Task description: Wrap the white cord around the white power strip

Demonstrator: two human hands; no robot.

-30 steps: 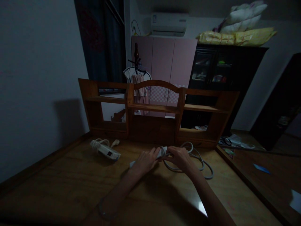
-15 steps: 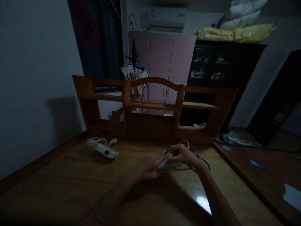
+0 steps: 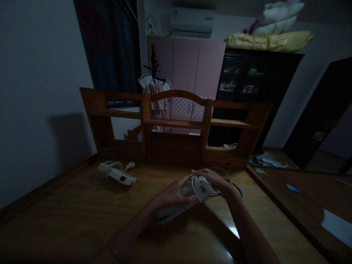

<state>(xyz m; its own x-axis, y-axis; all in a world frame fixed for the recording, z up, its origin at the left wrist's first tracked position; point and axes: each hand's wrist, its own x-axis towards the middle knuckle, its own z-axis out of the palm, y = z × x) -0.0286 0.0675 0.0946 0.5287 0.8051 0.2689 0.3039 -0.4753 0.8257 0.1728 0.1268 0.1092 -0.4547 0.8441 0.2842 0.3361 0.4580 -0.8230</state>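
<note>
My left hand (image 3: pixel 174 192) is closed around a white power strip (image 3: pixel 172 213), tilted just over the wooden desk top. At the strip's right end, a white plug (image 3: pixel 203 187) shows its round face toward me. White cord (image 3: pixel 195 183) loops beside the plug and around the strip. Behind them, my right hand (image 3: pixel 211 177) curls its fingers over the cord and plug; its fingertips are partly hidden. A grey cable (image 3: pixel 235 186) lies on the desk beyond my right wrist. Farther left rests a second white power strip (image 3: pixel 121 176) with its cord wound around one end.
A wooden shelf unit (image 3: pixel 176 123) stands along the desk's far edge. The wall (image 3: pixel 41 91) borders the left side. To the right, a lower brown surface (image 3: pixel 305 212) carries a white paper sheet (image 3: pixel 337 224) and a blue card (image 3: pixel 293 188).
The power strip in my hands has turned, so its long body and the plug's face now show. My left hand has shifted its grip, and the right has rotated over the cord.
</note>
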